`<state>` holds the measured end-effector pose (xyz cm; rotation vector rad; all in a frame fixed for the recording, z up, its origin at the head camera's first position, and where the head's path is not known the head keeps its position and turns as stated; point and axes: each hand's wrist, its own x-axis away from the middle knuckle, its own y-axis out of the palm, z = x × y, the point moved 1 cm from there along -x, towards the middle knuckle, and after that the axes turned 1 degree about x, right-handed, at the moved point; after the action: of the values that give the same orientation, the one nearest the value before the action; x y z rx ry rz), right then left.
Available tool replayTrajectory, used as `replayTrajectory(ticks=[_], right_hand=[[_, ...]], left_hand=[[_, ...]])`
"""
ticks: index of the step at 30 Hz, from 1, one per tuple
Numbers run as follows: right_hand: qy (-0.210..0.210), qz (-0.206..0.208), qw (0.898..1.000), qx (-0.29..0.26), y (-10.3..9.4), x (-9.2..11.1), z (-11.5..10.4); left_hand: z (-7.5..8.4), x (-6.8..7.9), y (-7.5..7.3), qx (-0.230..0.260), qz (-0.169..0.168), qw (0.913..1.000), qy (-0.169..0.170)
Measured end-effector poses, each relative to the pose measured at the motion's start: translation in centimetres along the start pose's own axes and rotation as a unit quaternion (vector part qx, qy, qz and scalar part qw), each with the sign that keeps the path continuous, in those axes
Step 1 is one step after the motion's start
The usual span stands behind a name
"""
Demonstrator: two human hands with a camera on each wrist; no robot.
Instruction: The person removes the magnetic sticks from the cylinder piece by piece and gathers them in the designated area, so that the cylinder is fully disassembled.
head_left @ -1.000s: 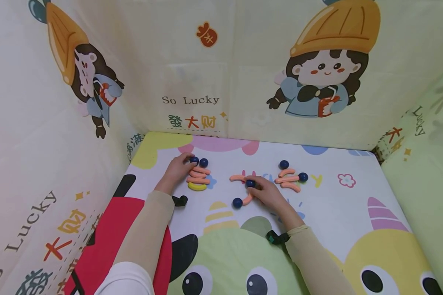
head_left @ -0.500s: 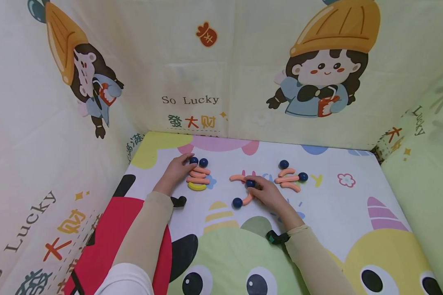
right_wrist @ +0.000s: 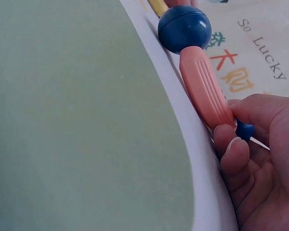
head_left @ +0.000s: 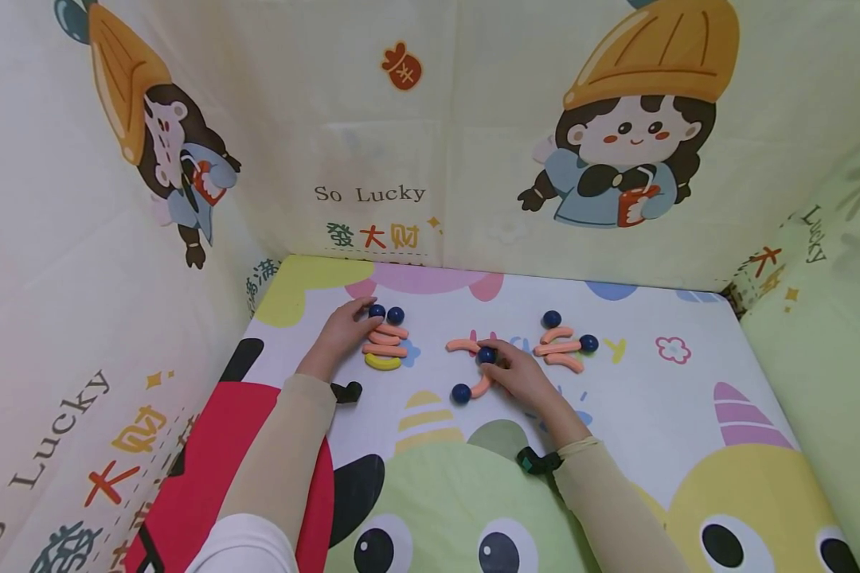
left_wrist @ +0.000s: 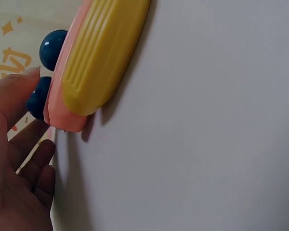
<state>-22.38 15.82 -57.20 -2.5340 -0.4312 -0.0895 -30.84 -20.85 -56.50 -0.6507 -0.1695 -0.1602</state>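
Note:
My left hand (head_left: pixel 339 337) pinches a dark blue ball (head_left: pixel 377 312) at the left of the table; its thumb (left_wrist: pixel 17 89) lies against that ball in the left wrist view. Beside it sits another blue ball (head_left: pixel 396 316). Just below are several pink rods (head_left: pixel 384 350) and a curved yellow rod (head_left: pixel 383 363). Near the middle, my right hand (head_left: pixel 523 378) holds a blue ball (head_left: pixel 486 356) between thumb and fingers. A pink curved rod (right_wrist: pixel 207 86) runs from that ball to another blue ball (head_left: pixel 461 394). A further pink rod (head_left: pixel 462 345) extends leftward from the held ball.
Right of my right hand lie several pink rods (head_left: pixel 558 348) with blue balls (head_left: pixel 588 344) near them. A printed cloth covers the table (head_left: pixel 659 390), and cream printed curtains (head_left: pixel 487 159) stand behind and on both sides.

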Motion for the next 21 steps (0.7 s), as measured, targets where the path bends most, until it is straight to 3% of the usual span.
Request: replayTrajectory(ticks=[11,17,21], right_hand=[[-0.001,0.001,1.000,0.010,0.1,0.1,-0.1],[0.005,0.004,1.000,0.011,0.0,0.0,0.0],[0.013,0.004,1.000,0.007,0.0,0.0,0.1]], left_hand=[[1.9,0.8,-0.3,0.037,0.027,0.9989,-0.008],[5.3,2.0,0.5,0.023,0.026,0.9993,0.012],[7.6,3.0,1.8,-0.005,-0.004,0.9978,0.066]])
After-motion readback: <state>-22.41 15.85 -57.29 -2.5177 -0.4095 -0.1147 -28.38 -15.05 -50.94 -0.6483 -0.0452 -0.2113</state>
